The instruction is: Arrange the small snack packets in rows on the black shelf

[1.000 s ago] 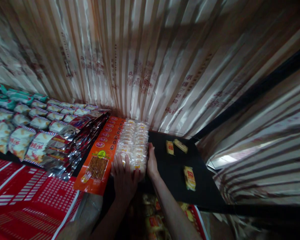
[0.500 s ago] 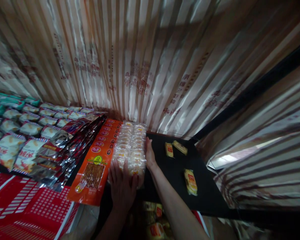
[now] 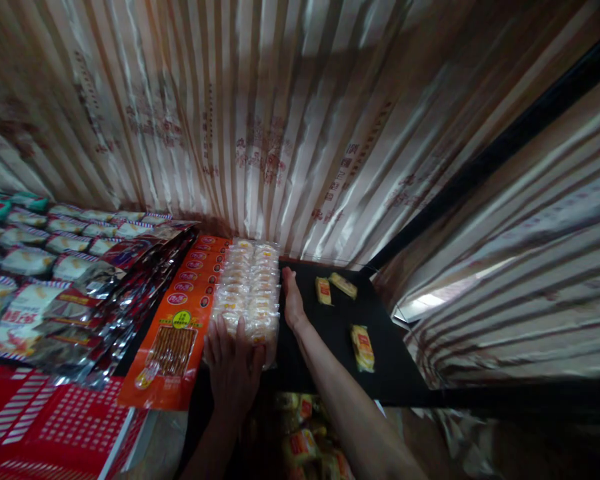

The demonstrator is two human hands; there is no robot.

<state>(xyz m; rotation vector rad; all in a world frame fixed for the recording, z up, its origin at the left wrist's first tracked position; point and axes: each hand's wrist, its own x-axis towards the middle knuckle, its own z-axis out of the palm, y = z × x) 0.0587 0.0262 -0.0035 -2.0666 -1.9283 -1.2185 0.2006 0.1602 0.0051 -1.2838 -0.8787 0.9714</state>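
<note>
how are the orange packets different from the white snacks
The orange packets are flat and overlap in one row, while the white snacks are plump, in two rows. The orange packets are printed with ovals; the white snacks show through clear wrapping. Both sit on the black shelf.

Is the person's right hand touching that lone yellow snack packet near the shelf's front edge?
Apart. The head view shows it plainly: black shelf is visible between the right hand and the lone yellow snack packet.

The person's bare left hand (image 3: 234,370) rests palm down near the front edge of the black counter (image 3: 395,373); the bare right hand (image 3: 293,303) stands edgewise, fingers extended.
</note>
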